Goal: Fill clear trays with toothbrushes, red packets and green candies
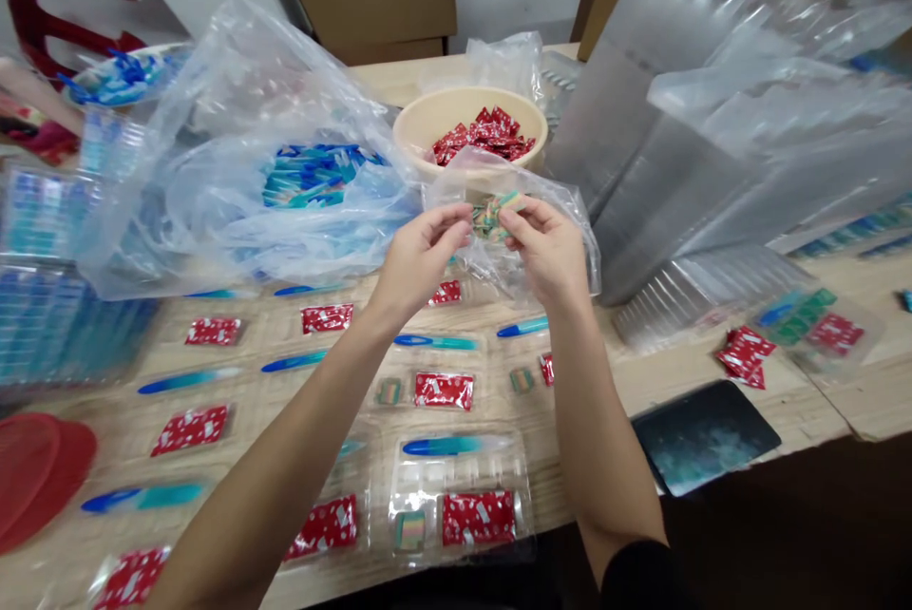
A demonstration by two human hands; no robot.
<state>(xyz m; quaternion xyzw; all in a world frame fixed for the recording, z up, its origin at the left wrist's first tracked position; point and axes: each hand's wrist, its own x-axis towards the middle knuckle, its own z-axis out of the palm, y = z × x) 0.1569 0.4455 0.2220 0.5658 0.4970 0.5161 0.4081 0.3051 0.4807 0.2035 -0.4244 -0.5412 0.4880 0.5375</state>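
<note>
My right hand (pixel 552 254) pinches a small striped eraser (pixel 511 201) in green, yellow and pink. Below it lies an open clear plastic bag (pixel 570 211) with more of these striped pieces inside. My left hand (pixel 427 254) is at the bag's left side, thumb and fingers drawn together; what they hold, if anything, is hidden. Under my forearms, clear plastic trays (pixel 523 472) stand in rows. Several hold a blue-teal pen (pixel 448 446) and a red dotted packet (pixel 477 517). Striped erasers (pixel 409 531) show in some of the nearer trays.
A cream bowl (pixel 408 130) of red packets stands behind the bag. A large clear bag (pixel 235 78) of blue pens is at left, beside filled tray stacks (pixel 64 325). Stacked clear trays (pixel 634 97), a dark phone-like slab (pixel 705 437) and loose packets (pixel 745 353) are at right.
</note>
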